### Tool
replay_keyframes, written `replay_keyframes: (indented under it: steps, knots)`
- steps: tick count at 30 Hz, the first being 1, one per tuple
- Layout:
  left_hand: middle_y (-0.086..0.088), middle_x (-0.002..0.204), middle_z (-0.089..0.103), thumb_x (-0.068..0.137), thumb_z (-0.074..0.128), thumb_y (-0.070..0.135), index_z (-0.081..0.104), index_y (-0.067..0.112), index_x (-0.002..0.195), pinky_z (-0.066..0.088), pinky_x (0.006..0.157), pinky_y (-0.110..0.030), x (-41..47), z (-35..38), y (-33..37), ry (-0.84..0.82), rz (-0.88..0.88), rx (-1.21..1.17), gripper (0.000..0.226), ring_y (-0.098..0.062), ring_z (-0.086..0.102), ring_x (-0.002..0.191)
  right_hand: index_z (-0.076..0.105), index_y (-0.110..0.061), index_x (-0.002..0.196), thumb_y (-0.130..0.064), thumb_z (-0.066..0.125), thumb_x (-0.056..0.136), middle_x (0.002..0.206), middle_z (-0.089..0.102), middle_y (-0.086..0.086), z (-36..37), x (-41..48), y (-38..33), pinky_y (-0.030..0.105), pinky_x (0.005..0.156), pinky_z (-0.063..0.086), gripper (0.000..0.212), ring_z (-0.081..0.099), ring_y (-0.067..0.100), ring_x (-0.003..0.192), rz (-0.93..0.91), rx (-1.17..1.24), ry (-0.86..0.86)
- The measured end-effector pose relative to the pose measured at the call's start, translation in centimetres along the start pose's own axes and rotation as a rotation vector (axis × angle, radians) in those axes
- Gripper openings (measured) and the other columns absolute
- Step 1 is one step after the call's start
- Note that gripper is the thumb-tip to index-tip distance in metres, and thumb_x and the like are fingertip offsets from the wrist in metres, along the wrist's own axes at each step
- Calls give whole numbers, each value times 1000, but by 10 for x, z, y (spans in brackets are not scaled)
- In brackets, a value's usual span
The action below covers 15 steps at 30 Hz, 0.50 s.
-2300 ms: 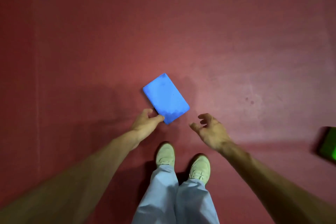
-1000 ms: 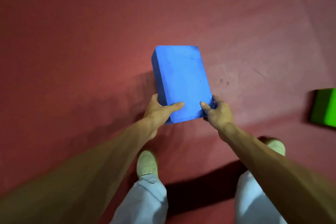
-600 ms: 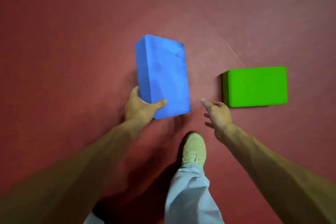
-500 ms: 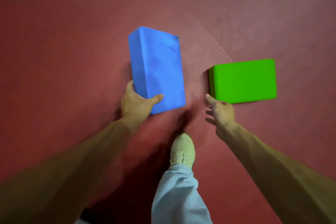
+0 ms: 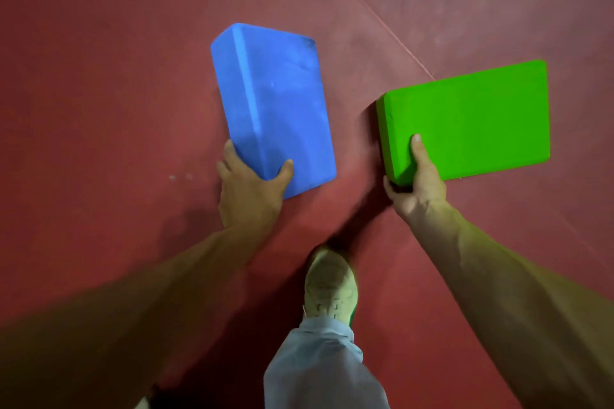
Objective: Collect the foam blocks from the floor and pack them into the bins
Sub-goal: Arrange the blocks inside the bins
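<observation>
Our right hand has reached the green block and pinches its near corner; our left hand grips the blue block by 1 end.

The light was dim. The blue block was sharp, the left forearm blurred. Dark shadow lay by the leg.

The floor under me is dull red, a thin seam crossing it; my pale shoe stands on it; the green block lies flat near the seam.
</observation>
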<state>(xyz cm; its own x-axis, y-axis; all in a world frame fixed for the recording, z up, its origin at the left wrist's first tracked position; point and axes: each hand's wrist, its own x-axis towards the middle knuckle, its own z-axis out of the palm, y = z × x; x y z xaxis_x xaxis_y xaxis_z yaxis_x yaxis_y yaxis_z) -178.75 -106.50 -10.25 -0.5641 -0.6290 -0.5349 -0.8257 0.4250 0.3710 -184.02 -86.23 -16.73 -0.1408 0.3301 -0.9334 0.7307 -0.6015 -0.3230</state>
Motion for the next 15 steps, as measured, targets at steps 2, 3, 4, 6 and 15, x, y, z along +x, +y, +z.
replay_keyframes:
  steps: [2,3,4,6,15]
  knots:
    - [-12,141,42,72,79,42,29,8,145,36,105,-39,3,-4,2,-26,4,-39,94,-30,44,127,56,-20,124,-45,87,61,118,66,1,-2,-4,1,31,63,53,74,63,17,96,16,-10,-32]
    - [-13,140,44,70,81,39,32,7,143,37,106,-38,4,-7,4,-34,1,-51,93,-29,45,127,58,-21,121,-48,86,60,114,66,1,-3,-10,1,30,63,52,73,63,17,92,20,-16,-48]
    - [-13,138,47,68,83,38,34,7,141,37,106,-38,3,-10,8,-40,-11,-56,93,-28,46,127,59,-22,120,-51,85,59,109,67,0,-5,-19,3,29,63,51,72,63,16,87,23,-26,-46]
    - [-12,137,50,66,84,40,37,7,139,38,104,-35,-1,-19,19,-48,-38,-70,92,-27,48,126,57,-23,119,-57,83,58,107,66,0,-10,-42,7,31,65,50,74,63,16,89,31,-65,-39]
    - [-14,133,53,64,85,43,42,8,136,40,103,-38,-66,-112,40,-66,-30,-77,91,-30,50,123,62,-17,91,-52,82,66,85,70,-2,-43,-179,4,42,75,57,47,67,17,77,-230,-197,14]
